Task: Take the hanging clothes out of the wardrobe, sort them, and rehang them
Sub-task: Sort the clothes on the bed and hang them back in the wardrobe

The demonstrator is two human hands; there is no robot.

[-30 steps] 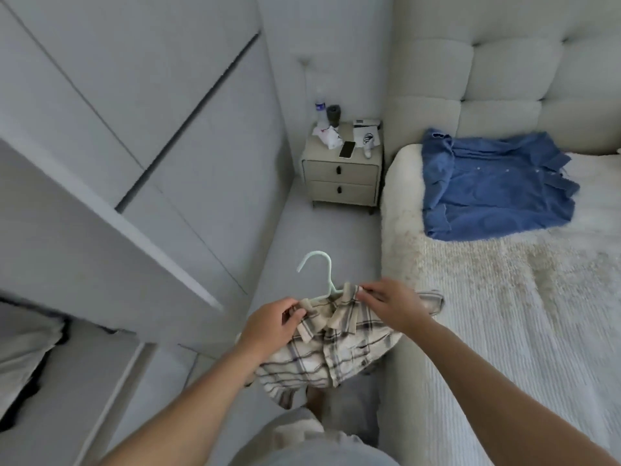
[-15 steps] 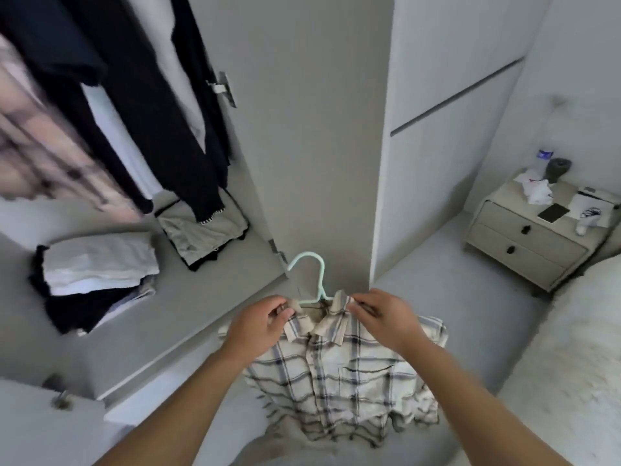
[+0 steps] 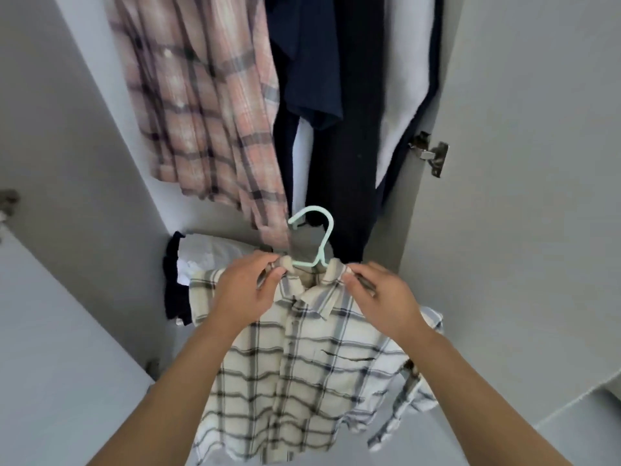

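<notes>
Both the left hand [image 3: 247, 290] and right hand [image 3: 383, 297] pinch the collar of the cream-and-grey plaid cotton shirt [image 3: 302, 371] on its mint plastic hanger [image 3: 317, 237], now facing the open wardrobe's pink plaid shirt [image 3: 201, 105] at 11 o'clock, turned away from the nightstand.

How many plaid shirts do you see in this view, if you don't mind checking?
2. A pink plaid shirt hangs at the upper left inside the wardrobe; a cream plaid shirt on a mint hanger is held in both hands. Others may be hidden behind the dark clothes.
</notes>
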